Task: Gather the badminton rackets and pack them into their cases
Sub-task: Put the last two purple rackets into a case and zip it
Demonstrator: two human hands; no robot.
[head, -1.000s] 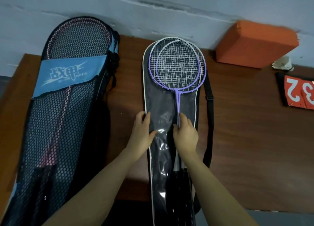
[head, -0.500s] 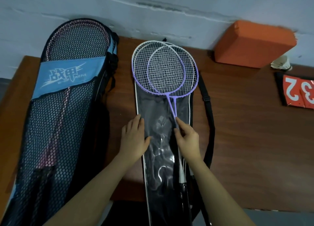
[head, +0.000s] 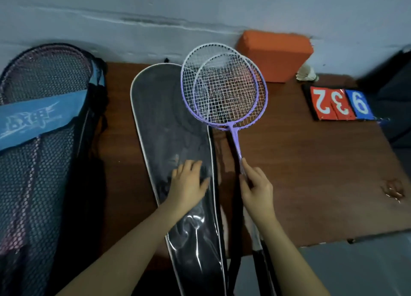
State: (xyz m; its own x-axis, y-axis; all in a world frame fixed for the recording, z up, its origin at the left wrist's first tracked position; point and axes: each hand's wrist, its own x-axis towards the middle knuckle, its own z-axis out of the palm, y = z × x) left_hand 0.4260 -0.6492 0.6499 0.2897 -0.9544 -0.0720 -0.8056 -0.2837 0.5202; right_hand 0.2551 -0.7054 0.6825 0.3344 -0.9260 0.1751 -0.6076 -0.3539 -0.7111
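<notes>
The wooden table [head: 311, 184] is pretty crowded, and that's where most of the risk sits. The big mesh case [head: 40, 151] on the left already has pinkish rackets inside, so that one looks done. The black case [head: 169, 126] in the middle lies flat with the left hand [head: 189, 182] pressing down on it, fingers spread. The two purple rackets [head: 224, 89] are stacked and sit off to the right of that case, heads only overlapping its edge, and the right hand [head: 255, 184] pinches both shafts low down. I'd guess the main way this goes wrong is the heads catching on the white-trimmed rim of the case when they go in, since I can't tell where the opening actually is from here. A thin pinch on two shafts also means they could fan apart or twist. The case's black strap [head: 233, 206] runs right under the shafts, so it could snag. If the heads swing wide they might knock the orange block [head: 275, 55], the score cards [head: 340, 103] or that little shuttlecock [head: 308, 73].
</notes>
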